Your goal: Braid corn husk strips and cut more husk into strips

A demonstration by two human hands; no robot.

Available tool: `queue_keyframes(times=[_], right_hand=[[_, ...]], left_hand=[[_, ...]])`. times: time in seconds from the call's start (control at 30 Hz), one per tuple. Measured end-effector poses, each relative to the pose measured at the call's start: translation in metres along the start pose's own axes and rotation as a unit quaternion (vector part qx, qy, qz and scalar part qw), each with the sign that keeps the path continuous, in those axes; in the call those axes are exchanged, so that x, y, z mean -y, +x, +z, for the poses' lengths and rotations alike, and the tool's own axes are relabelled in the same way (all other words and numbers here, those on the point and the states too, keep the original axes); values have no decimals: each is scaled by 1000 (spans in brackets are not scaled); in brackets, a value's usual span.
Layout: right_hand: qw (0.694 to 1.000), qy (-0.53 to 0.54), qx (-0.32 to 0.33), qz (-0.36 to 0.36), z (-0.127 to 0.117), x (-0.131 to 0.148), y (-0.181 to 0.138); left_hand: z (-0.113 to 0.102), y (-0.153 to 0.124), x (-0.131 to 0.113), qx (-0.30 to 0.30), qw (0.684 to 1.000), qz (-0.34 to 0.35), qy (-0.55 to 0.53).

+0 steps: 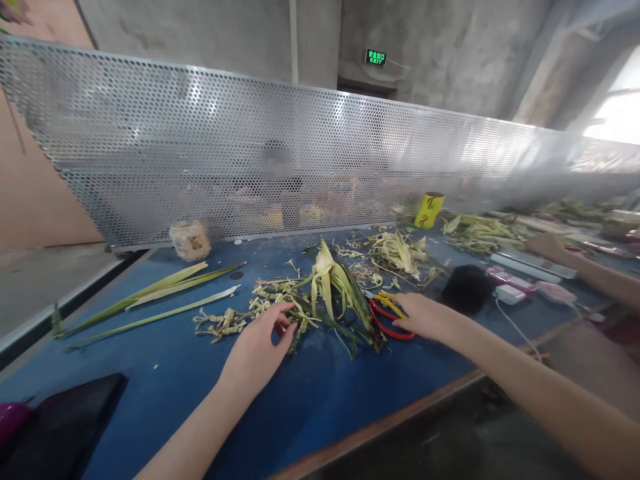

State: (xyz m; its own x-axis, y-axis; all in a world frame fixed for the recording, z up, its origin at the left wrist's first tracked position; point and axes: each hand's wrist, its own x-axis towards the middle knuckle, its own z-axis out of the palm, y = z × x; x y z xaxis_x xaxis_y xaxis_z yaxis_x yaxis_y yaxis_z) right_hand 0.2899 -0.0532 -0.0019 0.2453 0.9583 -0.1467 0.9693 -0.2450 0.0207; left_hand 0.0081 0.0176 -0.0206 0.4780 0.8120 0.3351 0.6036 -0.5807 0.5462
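My left hand [260,347] rests on the blue table [190,393], its fingers curled and pinching at woven palm-leaf strips [235,319] in a pile of green and yellow leaf pieces [333,290]. My right hand [425,317] lies on red-handled scissors [387,320] with yellow parts, at the right side of the same pile, fingers over the handles. Long green leaf blades [150,297] lie to the left of the left hand.
A perforated metal screen [250,153] runs along the table's far side. A wrapped jar [190,240], a yellow cup [429,210], a black object [467,288] and a white charger [510,295] stand nearby. Another person's arm [590,270] reaches in at right. A dark pouch [60,427] lies front left.
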Motion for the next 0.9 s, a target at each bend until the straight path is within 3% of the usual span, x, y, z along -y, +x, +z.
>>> queue_keyframes(times=[0.1, 0.27, 0.43, 0.53, 0.63, 0.73, 0.9], right_hand=[[1000, 1, 2, 12, 4, 4, -2], [998, 17, 13, 55, 3, 13, 2], [995, 60, 69, 51, -12, 11, 0], [988, 110, 103, 37, -20, -2, 0], [981, 153, 113, 48, -25, -16, -1], [973, 201, 96, 63, -35, -25, -8], [927, 355, 86, 90, -47, -26, -29]], left_hand=[[0, 1, 1, -2, 1000, 4, 22], [1, 2, 0, -16, 994, 77, 74], [0, 7, -1, -24, 983, 120, 136], [0, 8, -6, 7, 974, 152, 171], [3, 8, -15, 46, 955, 207, 205], [10, 12, -25, 45, 932, 255, 252], [17, 30, -32, 53, 889, 303, 338]])
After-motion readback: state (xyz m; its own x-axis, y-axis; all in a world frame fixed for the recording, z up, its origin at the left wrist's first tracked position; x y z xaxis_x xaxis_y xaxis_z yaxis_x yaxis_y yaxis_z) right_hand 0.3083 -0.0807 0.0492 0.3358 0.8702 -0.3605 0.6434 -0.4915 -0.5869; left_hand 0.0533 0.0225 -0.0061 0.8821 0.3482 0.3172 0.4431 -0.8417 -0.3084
